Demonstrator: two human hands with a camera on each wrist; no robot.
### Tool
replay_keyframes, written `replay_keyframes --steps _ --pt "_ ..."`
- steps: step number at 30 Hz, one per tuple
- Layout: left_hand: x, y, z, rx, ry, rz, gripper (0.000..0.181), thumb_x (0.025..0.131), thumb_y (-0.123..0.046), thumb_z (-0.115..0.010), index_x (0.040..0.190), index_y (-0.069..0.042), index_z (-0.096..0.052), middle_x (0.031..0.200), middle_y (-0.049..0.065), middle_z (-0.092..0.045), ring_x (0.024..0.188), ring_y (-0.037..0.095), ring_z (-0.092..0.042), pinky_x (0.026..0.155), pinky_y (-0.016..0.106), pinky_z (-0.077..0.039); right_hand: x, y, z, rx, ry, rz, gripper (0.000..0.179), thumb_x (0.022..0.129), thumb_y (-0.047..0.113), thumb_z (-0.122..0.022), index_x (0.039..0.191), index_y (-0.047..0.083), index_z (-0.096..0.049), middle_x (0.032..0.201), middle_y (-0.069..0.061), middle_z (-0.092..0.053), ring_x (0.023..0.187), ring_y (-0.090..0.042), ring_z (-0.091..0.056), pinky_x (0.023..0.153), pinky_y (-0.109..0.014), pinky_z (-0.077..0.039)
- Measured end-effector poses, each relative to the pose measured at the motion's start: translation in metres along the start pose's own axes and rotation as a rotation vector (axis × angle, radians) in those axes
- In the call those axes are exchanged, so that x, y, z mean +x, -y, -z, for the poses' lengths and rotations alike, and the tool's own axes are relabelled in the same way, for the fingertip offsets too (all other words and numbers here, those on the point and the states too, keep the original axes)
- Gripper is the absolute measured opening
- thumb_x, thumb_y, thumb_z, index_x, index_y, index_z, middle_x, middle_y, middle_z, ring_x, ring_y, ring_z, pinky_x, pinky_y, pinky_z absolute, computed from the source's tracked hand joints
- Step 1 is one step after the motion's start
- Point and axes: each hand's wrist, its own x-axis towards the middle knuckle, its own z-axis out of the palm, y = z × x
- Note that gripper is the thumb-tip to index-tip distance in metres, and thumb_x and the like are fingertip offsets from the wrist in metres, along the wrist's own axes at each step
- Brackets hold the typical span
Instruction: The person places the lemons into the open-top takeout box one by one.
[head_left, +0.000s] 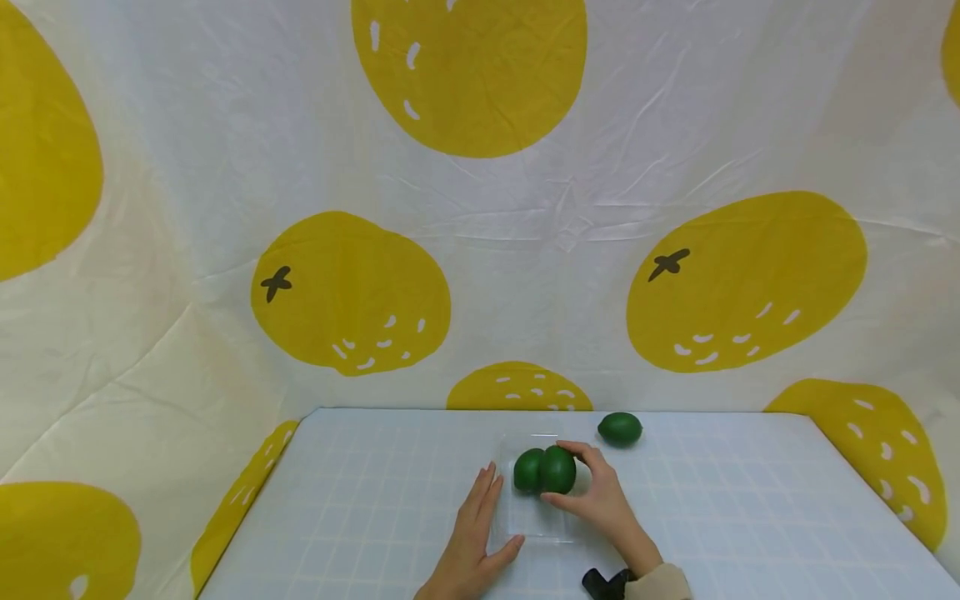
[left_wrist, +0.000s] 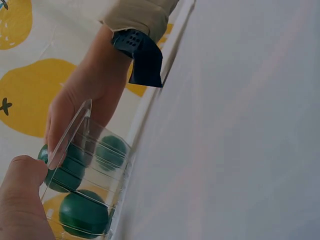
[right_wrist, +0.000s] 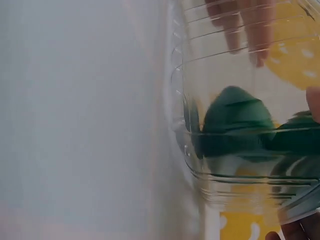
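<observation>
The work looked to be partway through: of three green fruits in sight, one was in the box, one was on its way in or nearly set down, and one had yet to be dealt with. The clear plastic box (head_left: 537,522) stood on the counter (head_left: 375,492) between the two hands, with a first green fruit (head_left: 527,472) lying inside it toward the far end. The right hand (head_left: 597,493) had its fingers and thumb clamped on a second green fruit (head_left: 558,470), just beside the first and over the box; in the left wrist view it sat higher than its neighbour, up near the rim, though whether the two touched could not be told. The left hand (head_left: 474,537) gripped nothing, its fingers fairly straight along the left side of the box and its thumb apart from them by the near edge, perhaps steadying it. The third green fruit (head_left: 620,429) rested on the counter beyond the right hand, outside the box and untouched. Letting go of the held fruit and bringing over that last one seemed to be what was left.
</observation>
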Motion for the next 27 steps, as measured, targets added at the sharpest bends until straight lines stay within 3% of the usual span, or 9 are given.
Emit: replay_keyframes --steps 9,17,27 --pt "0.000 0.002 -0.002 0.042 -0.058 -0.068 0.079 0.094 -0.046 -0.064 0.153 -0.002 -0.034 0.162 0.013 -0.023 0.145 0.036 -0.027 0.101 0.061 -0.041 -0.001 -0.005 -0.009 -0.107 0.029 0.058 0.078 0.060 0.018 -0.097 0.129 0.013 -0.060 0.127 0.006 -0.057 0.120 -0.017 -0.047 0.100 -0.055 -0.043" --pt "0.000 0.002 -0.001 0.005 0.003 0.003 0.081 0.095 -0.049 -0.062 0.156 -0.007 -0.029 0.165 0.007 -0.017 0.149 0.029 -0.019 0.107 0.059 -0.035 -0.001 0.000 -0.011 -0.153 0.082 0.058 0.077 0.059 0.008 -0.095 0.127 0.008 -0.058 0.128 -0.002 -0.056 0.124 -0.026 -0.044 0.101 -0.058 -0.042" --pt "0.000 0.000 0.000 0.019 -0.005 -0.004 0.080 0.094 -0.048 -0.063 0.155 -0.006 -0.031 0.164 0.008 -0.019 0.149 0.030 -0.022 0.107 0.058 -0.036 -0.001 0.007 -0.011 -0.256 0.145 0.032 0.072 0.057 0.011 -0.095 0.119 0.002 -0.060 0.130 -0.012 -0.058 0.134 -0.037 -0.040 0.104 -0.062 -0.037"
